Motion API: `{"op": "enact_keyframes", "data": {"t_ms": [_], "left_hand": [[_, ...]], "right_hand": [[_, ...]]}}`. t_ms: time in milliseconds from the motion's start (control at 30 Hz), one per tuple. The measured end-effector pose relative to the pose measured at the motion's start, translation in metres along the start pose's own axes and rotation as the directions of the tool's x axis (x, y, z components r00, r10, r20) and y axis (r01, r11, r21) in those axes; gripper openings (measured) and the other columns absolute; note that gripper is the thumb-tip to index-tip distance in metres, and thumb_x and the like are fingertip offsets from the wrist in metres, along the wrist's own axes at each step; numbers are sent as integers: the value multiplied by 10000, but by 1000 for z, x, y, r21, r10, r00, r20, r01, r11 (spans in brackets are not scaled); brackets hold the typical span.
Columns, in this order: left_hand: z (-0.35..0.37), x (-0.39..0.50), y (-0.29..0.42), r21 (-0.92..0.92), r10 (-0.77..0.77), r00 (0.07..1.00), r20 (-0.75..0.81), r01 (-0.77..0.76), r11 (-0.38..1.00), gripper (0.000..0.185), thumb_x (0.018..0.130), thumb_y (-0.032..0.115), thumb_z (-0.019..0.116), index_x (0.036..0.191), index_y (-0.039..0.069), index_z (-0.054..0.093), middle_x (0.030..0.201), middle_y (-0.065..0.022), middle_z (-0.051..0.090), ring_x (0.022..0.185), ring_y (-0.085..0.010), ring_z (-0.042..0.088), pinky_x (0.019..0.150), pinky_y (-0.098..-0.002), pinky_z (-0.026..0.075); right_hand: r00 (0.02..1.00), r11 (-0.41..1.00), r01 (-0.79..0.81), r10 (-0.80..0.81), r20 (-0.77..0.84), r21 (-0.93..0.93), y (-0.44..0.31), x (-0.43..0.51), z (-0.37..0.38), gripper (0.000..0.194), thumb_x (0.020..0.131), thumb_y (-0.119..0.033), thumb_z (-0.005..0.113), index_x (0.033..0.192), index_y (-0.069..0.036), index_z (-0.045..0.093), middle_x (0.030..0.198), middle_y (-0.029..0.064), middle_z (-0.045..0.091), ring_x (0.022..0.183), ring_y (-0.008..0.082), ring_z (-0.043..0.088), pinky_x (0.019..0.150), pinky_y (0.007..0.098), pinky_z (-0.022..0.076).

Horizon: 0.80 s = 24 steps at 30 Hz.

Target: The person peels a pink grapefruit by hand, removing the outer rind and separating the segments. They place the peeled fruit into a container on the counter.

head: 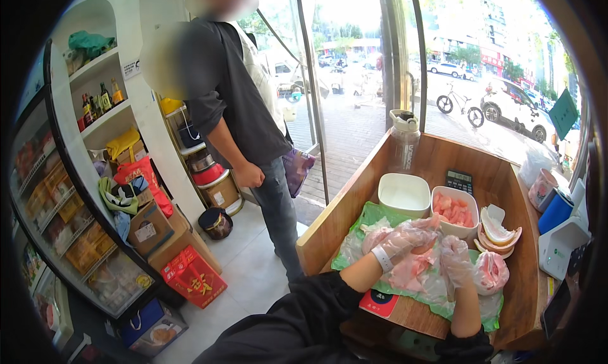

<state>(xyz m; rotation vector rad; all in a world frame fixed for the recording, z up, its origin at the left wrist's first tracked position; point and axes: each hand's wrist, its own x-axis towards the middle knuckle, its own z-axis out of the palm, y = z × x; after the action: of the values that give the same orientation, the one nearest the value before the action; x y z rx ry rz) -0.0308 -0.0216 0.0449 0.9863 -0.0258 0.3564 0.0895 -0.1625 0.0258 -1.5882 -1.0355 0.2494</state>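
Observation:
Both hands wear clear plastic gloves over a green plastic bag [350, 250] spread on the wooden counter. My left hand [408, 238], with a white wristband, is closed around a piece of pink pomelo flesh [430, 245]. Just to its right, my right hand [456, 261] has curled fingers; whether anything is between them is hidden. Pale pink membrane scraps [409, 272] lie beneath the hands. A peeled pomelo portion [375, 240] sits left of them, another peeled pomelo [492, 272] to the right. Beyond the hands, a white tub [457, 228] holds pink pomelo flesh.
A second white tub [403, 196], a calculator [459, 180] and a clear bottle [403, 148] stand farther back. Stacked pomelo rind [498, 233] lies right. Raised wooden panels [342, 212] edge the counter. A person [251, 103] stands beyond its left side, near a glass-door fridge [76, 212].

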Motion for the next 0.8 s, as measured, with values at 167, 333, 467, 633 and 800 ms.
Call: {"op": "enact_keyframes", "data": {"t_ms": [167, 333, 467, 633, 800], "left_hand": [[0, 2, 7, 17, -63, 998, 19, 63, 998, 465, 765, 10, 635, 1216, 11, 520, 1051, -30, 583, 898, -102, 560, 797, -209, 461], [5, 10, -3, 80, -13, 999, 36, 10, 997, 510, 794, 62, 643, 1273, 21, 472, 1103, -49, 564, 950, -116, 550, 834, -227, 450], [6, -4, 11, 41, -46, 997, -58, 48, 998, 515, 807, 42, 615, 1290, 11, 440, 1156, -81, 549, 1008, -153, 559, 897, -263, 454], [-2, -1, 11, 138, -36, 997, -72, 45, 989, 442, 819, 95, 616, 1225, -14, 479, 1068, -76, 575, 949, -132, 570, 854, -233, 463], [-5, 2, 29, -159, 96, 952, -289, -146, 976, 336, 819, 43, 630, 1140, 0, 537, 1011, -65, 592, 885, -138, 590, 797, -232, 490]], "right_hand": [[993, 995, -102, 102, 60, -15, -8, 2, -1, 169, 861, -130, 482, 719, -42, 510, 595, 81, 477, 537, 177, 482, 502, 338, 383], [961, 935, 273, -277, 15, -227, -5, 1, -10, 155, 839, -111, 465, 716, -24, 501, 624, 120, 465, 576, 229, 464, 551, 381, 390], [980, 956, 174, -146, 135, -234, -26, 0, -4, 129, 857, -168, 463, 814, -65, 529, 745, 48, 483, 747, 166, 485, 649, 322, 417], [985, 970, -152, 133, 109, 191, -40, -6, -8, 139, 872, -120, 446, 802, -73, 556, 675, 34, 510, 677, 123, 510, 577, 287, 429], [910, 880, -357, 403, -94, 314, -44, -2, -57, 131, 866, -220, 549, 912, -98, 562, 674, -28, 519, 490, 51, 458, 395, 207, 362]]}}
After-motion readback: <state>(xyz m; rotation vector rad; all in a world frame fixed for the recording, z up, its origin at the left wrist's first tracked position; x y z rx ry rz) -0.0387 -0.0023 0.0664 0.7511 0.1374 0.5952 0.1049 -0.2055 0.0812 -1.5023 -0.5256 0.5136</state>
